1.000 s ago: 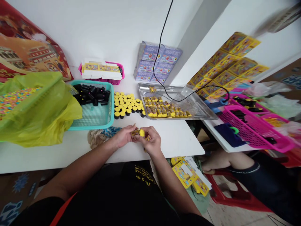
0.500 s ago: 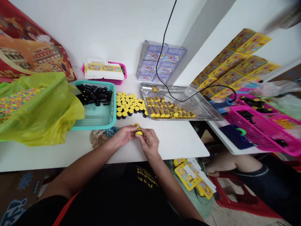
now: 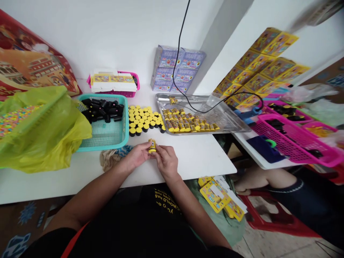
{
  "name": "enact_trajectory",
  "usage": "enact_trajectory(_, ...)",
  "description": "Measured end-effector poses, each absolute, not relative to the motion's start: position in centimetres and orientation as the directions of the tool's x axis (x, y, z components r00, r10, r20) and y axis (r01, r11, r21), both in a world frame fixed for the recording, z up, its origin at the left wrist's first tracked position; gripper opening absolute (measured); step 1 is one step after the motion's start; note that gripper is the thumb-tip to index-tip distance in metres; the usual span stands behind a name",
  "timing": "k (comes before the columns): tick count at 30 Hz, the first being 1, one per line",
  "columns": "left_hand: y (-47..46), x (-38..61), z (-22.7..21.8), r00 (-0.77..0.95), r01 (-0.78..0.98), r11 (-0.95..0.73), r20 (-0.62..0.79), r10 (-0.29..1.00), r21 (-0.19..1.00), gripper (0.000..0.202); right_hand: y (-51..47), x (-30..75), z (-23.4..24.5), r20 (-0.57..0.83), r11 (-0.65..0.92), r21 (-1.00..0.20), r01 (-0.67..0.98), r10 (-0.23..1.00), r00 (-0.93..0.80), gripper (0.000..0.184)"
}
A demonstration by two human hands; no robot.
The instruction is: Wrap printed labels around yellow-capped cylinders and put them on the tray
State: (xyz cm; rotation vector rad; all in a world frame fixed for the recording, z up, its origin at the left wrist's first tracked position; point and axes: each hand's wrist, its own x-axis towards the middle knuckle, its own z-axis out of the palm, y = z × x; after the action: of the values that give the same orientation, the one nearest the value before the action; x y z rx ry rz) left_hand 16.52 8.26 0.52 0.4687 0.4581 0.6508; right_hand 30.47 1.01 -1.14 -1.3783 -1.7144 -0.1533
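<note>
Both hands closed on a yellow-capped tube, held just above the white table.

Left of grip: yellow-green plastic bag of multicoloured sweets, then teal basket of black tubes. Just ahead of grip: rows of yellow-capped tubes standing on the white table. Grip: left hand and right hand nearly touching, fingers curled around the held yellow-capped tube, which stands upright between them; exact finger contact partly hidden. Ahead-right: steel tray of yellow labelled tubes. Far right: pink basket. Two-handed fingertip hold looks right: steady, less chance of rolling.
</note>
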Motion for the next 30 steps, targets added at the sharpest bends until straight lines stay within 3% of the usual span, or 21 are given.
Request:
enact_trajectory(4,7.8,16.8,0.5,0.704,-0.451,0.69,-0.25,0.665,0.566,0.015,1.1,30.2,-1.5,0.663,0.364,-0.449,0.816,0.748,0.031,0.038)
enact_trajectory(11,7.7,17.0,-0.2,0.616,-0.441,0.703,-0.381,0.689,0.558,0.016,1.0,30.5,-1.7,0.703,0.454,-0.469,0.758,0.711,0.01,0.034)
enact_trajectory(17,7.2,17.3,0.0,0.561,-0.428,0.684,-0.419,0.714,0.591,0.021,0.9,30.6,-1.7,0.671,0.428,-0.518,0.741,0.74,0.041,0.027)
enact_trajectory(23,7.2,17.2,0.2,0.467,-0.48,0.589,-0.378,0.799,0.65,0.026,1.0,30.4,-1.8,0.668,0.433,-0.529,0.73,0.743,0.043,0.028)
enact_trajectory(30,7.7,17.0,0.0,0.473,-0.498,0.584,-0.364,0.803,0.641,0.027,1.1,30.4,-1.7,0.656,0.428,-0.55,0.717,0.752,0.055,0.024)
